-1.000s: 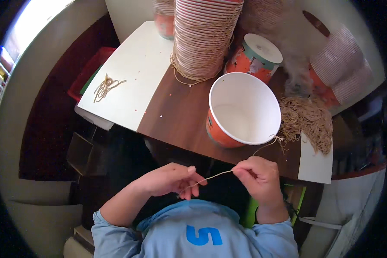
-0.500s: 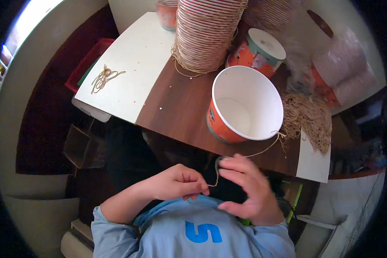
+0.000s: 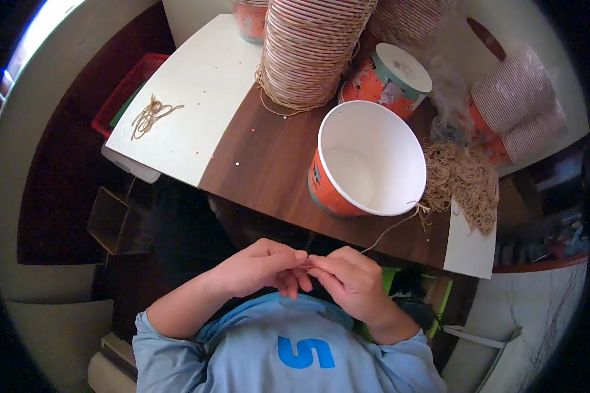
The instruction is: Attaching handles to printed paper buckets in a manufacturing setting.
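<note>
A: Status on the cord [image 3: 390, 229]?
B: One end looks knotted at the rim of the bucket [image 3: 368, 157], which stands on the surface [image 3: 269, 150] ahead and right of the fingers. Cord runs from there to the right hand [image 3: 354, 281].
A: Fingers?
B: From my end: right ones closed on the cord. Those of the left hand [image 3: 262, 268] are curled, thumb meeting the right fingertips; can't tell if they grip it.
A: What's left?
B: I see no second tie on the rim, so I'd say half done. Other end hidden at the fingers. Tangled cord pile [image 3: 462, 187] farther right of them.
</note>
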Tool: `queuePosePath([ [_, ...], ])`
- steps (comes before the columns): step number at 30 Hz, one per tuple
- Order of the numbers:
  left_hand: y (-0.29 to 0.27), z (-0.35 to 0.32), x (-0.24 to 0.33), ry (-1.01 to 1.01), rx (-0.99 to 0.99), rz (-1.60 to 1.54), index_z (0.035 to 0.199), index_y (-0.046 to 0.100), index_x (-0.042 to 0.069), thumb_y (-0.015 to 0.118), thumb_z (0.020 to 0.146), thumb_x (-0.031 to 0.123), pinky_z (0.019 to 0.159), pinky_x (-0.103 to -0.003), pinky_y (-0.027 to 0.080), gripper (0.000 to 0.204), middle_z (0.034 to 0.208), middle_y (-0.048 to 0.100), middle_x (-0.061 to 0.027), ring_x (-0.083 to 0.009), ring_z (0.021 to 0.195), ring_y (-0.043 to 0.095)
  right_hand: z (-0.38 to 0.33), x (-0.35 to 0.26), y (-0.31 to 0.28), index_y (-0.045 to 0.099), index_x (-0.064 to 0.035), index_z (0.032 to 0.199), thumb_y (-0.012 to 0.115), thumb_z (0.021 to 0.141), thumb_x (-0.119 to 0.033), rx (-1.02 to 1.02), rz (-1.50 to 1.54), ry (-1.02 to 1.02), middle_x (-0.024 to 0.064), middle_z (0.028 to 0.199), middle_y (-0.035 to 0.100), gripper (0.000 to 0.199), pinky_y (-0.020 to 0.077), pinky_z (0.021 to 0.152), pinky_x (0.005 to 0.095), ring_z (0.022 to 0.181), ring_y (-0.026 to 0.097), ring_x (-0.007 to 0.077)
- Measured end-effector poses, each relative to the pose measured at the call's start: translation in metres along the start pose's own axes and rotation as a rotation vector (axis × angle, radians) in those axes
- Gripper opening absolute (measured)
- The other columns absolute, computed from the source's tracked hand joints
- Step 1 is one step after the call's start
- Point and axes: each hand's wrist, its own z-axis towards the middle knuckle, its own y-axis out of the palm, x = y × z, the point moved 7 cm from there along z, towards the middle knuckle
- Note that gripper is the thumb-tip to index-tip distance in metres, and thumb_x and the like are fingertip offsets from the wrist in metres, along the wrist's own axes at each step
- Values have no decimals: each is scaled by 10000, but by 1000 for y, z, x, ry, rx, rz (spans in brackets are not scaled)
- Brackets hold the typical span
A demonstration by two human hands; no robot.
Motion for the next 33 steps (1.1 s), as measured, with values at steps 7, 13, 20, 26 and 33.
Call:
queuePosePath([
  [7, -5, -4, 7, 37, 73, 187, 986, 636, 4, 498, 932, 277, 596, -222, 471, 311, 781, 645, -56, -101, 646, 585, 6, -4, -12, 676, -39, 848, 743, 645, -5, 43, -25, -18, 76, 672, 580, 216, 452, 491, 275, 572, 568, 195],
  [13, 7, -2, 19, 117, 103, 337, 929, 632, 8, 507, 930, 225, 599, -203, 468, 250, 749, 617, -24, -70, 654, 561, 9, -7, -21, 642, -26, 859, 699, 711, -17, 26, 2, -3, 79, 725, 560, 159, 471, 532, 307, 617, 568, 218],
  [20, 34, -15, 58, 337, 187, 617, 897, 639, -3, 588, 865, 96, 578, -205, 442, 116, 749, 606, -27, -57, 662, 537, 16, -12, -37, 596, -18, 883, 661, 750, -3, -5, 201, 90, 104, 771, 555, 148, 478, 582, 314, 659, 574, 241],
  [26, 72, -25, 110, 660, 196, 967, 861, 648, 12, 641, 801, 46, 569, -235, 452, 69, 739, 608, -81, -130, 641, 569, 31, -32, -70, 600, -37, 861, 678, 706, 35, 128, 90, -57, 86, 753, 579, 189, 458, 507, 297, 596, 570, 201],
  [33, 76, -15, 170, 939, 352, 1407, 830, 640, 2, 650, 724, 16, 595, -293, 487, 107, 782, 616, -137, -243, 669, 603, 89, -11, -88, 618, -16, 794, 633, 743, -70, -27, -79, -48, 110, 738, 573, 76, 476, 601, 322, 690, 588, 249],
])
